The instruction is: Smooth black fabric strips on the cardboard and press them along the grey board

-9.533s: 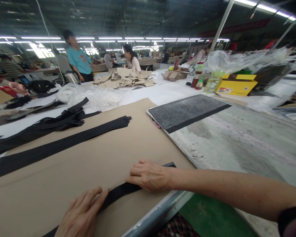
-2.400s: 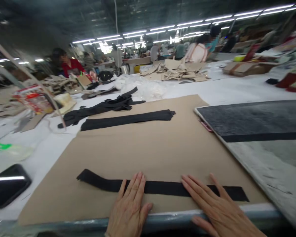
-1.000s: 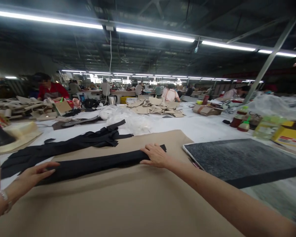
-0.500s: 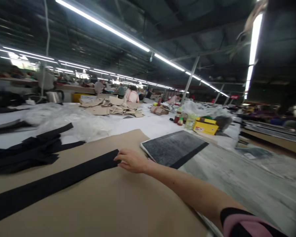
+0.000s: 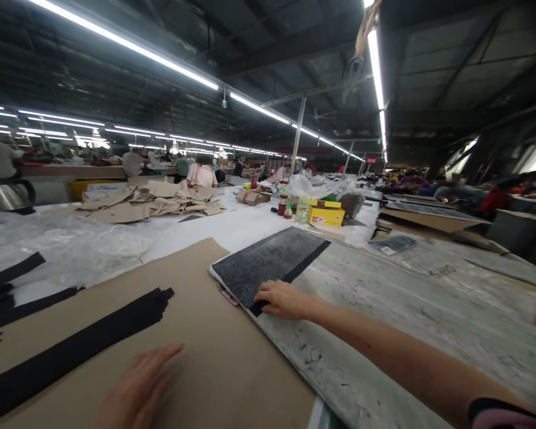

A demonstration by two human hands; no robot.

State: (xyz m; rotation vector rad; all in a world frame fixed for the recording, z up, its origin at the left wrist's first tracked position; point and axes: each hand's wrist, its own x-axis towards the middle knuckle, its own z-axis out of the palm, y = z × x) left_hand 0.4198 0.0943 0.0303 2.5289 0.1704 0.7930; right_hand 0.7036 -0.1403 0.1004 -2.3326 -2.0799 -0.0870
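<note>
My right hand (image 5: pixel 282 300) reaches out over the pale board (image 5: pixel 339 339), its fingers bent down on the near end of a black strip (image 5: pixel 306 262). That strip lies along the right edge of a dark grey speckled sheet (image 5: pixel 268 259). At the bottom, my left hand (image 5: pixel 138 384) is slightly blurred, fingers stretched and holding nothing, above brown paper (image 5: pixel 232 369). Left of it lies a stack of long black fabric strips (image 5: pixel 84 333) with uneven ends. A small pink object (image 5: pixel 230 297) sits at the board's edge, partly hidden.
Crumpled clear plastic (image 5: pixel 80 238) and more black pieces (image 5: pixel 9 298) lie at left. Farther back are brown paper scraps (image 5: pixel 156 199), a yellow box (image 5: pixel 326 213), small bottles (image 5: pixel 288 210) and a metal kettle (image 5: pixel 4 195). Several people sit at distant tables.
My right hand has left the end of the black strips on the brown paper and moved right to the grey sheet's strip. My left hand has come into view. The view has turned right.
</note>
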